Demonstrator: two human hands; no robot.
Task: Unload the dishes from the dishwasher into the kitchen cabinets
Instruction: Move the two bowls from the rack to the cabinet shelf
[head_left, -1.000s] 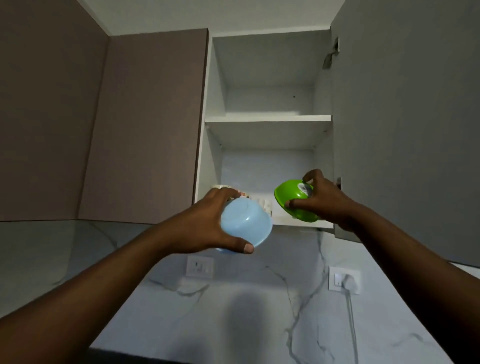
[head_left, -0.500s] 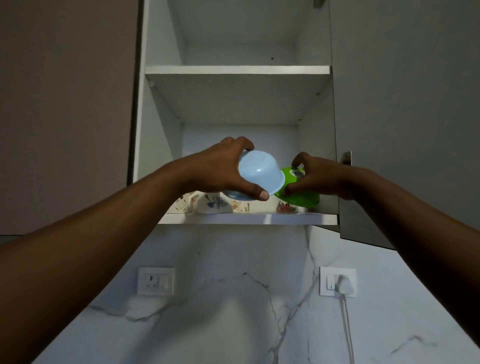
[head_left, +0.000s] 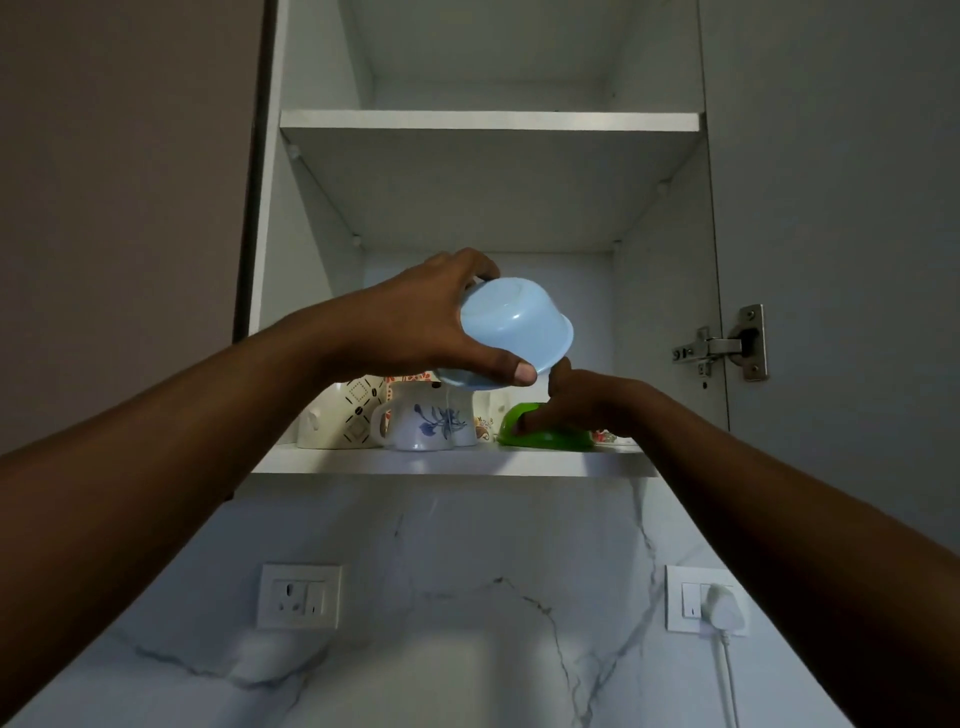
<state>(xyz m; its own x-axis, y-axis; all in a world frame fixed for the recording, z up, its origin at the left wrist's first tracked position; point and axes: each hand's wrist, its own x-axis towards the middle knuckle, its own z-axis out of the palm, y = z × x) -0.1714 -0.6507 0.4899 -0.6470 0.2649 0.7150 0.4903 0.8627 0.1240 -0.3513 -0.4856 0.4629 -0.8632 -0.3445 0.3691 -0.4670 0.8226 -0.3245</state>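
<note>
My left hand holds a light blue bowl upside down and tilted, in the air above the lower shelf of the open wall cabinet. My right hand rests on a green bowl that sits upside down on the right part of that shelf, fingers still around it. Several patterned mugs, among them a white one with blue flowers, stand on the shelf to the left of the green bowl.
The upper shelf shows nothing on it. The open cabinet door with its hinge stands at the right, a closed brown door at the left. Below, the marble wall carries two sockets, the right one with a plug.
The view has come closer to the cabinet. My right hand has lowered the green bowl onto the lower shelf. My left hand has lifted the blue bowl higher, in front of the shelf opening.
</note>
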